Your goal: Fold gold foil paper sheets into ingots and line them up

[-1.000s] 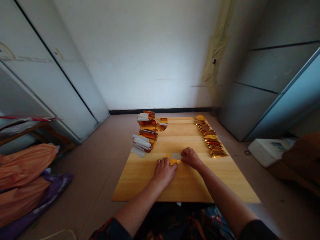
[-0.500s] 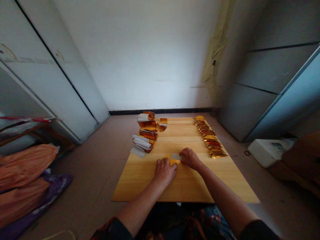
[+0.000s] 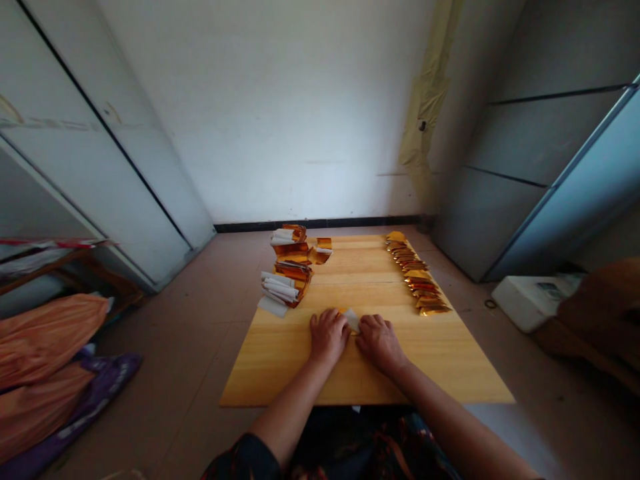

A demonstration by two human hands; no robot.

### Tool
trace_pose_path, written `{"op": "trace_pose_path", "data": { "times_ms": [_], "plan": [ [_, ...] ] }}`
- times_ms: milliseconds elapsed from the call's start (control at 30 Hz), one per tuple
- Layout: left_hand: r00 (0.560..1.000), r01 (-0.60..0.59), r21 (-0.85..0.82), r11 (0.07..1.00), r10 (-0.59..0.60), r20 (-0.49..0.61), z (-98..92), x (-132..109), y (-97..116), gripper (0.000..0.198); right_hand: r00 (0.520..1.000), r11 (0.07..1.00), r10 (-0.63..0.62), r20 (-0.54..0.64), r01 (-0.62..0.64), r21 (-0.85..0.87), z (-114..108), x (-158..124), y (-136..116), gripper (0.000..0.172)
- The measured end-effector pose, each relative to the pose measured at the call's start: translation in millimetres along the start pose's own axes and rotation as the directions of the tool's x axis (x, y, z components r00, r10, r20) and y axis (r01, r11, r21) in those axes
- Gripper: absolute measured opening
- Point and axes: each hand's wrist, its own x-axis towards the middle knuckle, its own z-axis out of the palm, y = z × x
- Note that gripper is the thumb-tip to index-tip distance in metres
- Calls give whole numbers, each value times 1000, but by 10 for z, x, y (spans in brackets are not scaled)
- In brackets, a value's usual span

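Observation:
A small sheet of gold and white paper (image 3: 352,320) lies on the wooden board between my two hands. My left hand (image 3: 329,333) has its curled fingers on the sheet's left side, and my right hand (image 3: 381,341) has its fingers bent over the right side. Both hands partly cover the sheet. Bundles of gold and white paper (image 3: 281,287) sit at the board's left edge, with another bundle (image 3: 290,241) behind them. Folded gold pieces (image 3: 420,277) form a long row along the right side.
The wooden board (image 3: 280,373) stands above a tiled floor. Orange cloth (image 3: 50,333) and a purple bag (image 3: 105,387) are at the left. A white box (image 3: 523,300) lies at the right, near a grey cabinet (image 3: 500,187). A white wall (image 3: 300,120) rises behind.
My right hand has moved down and its fingers have come over the sheet. The sheet now looks smaller, tilted and more covered. The camera view has shifted slightly.

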Motion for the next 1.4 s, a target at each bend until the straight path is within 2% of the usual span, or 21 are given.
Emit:
{"op": "trace_pose_path", "data": {
  "times_ms": [167, 400, 633, 867, 967, 1100, 1200, 1300, 1400],
  "plan": [
    [985, -153, -90, 984, 160, 67, -45, 74, -206, 13, 996, 994, -81, -36, 84, 72, 46, -40, 164, 13],
    [966, -223, -112, 968, 235, 106, -99, 123, -302, 25, 970, 956, -225, -89, 237, 175, 130, 84, 473, 17],
    [968, -225, -103, 969, 234, 91, -80, 134, -304, 21, 954, 940, -272, -128, 292, 177, 190, 150, 474, 13],
    [971, -206, -128, 970, 219, 97, -93, 136, -309, 22, 906, 910, -385, -178, 404, 89, 239, 195, 455, 23],
    [970, -199, -137, 970, 215, 116, -86, 140, -324, 23, 892, 891, -406, -199, 435, 130, 244, 192, 427, 26],
    [970, -187, -135, 973, 204, 130, -83, 143, -334, 25, 909, 831, -358, -212, 413, 371, 246, 180, 367, 23],
    [971, -179, -137, 974, 198, 136, -93, 141, -325, 24, 930, 790, -266, -254, 361, 495, 260, 178, 359, 19],
    [971, -176, -138, 975, 195, 137, -103, 140, -315, 24, 951, 862, -184, -247, 277, 424, 240, 162, 397, 17],
    [968, -189, -142, 972, 209, 140, -104, 153, -330, 24, 968, 936, -201, -148, 235, 263, 183, 134, 449, 25]
  ]
}}
